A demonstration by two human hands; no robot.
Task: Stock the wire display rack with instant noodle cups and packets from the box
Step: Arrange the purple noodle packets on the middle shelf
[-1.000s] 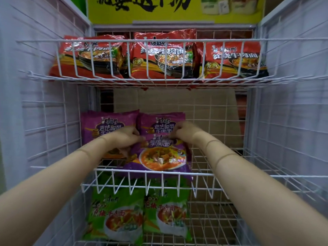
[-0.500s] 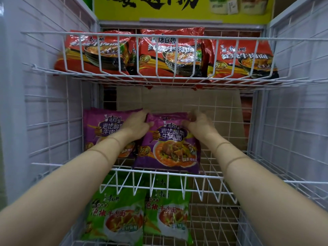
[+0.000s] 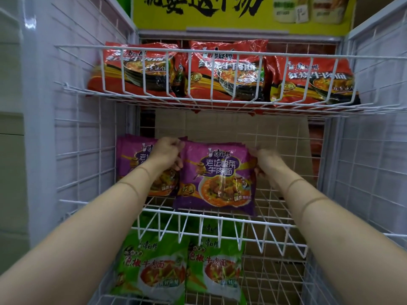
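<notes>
A purple noodle packet [image 3: 217, 177] stands tilted back on the middle wire shelf [image 3: 220, 219], in the centre slot. My left hand [image 3: 167, 151] grips its upper left corner and my right hand [image 3: 265, 160] grips its upper right edge. Another purple packet [image 3: 134, 157] stands to its left, partly hidden by my left hand and forearm. The right part of the middle shelf holds no packets.
Three red noodle packets [image 3: 224, 73] fill the top wire shelf [image 3: 198, 100]. Two green packets [image 3: 182, 265] lie on the bottom shelf. White wire side panels [image 3: 370, 150] close in both sides. A yellow sign [image 3: 220, 12] hangs above.
Both hands have pushed the centre purple packet back and raised it from lying flat toward upright, sliding to its top corners. The view has moved closer to the rack.
</notes>
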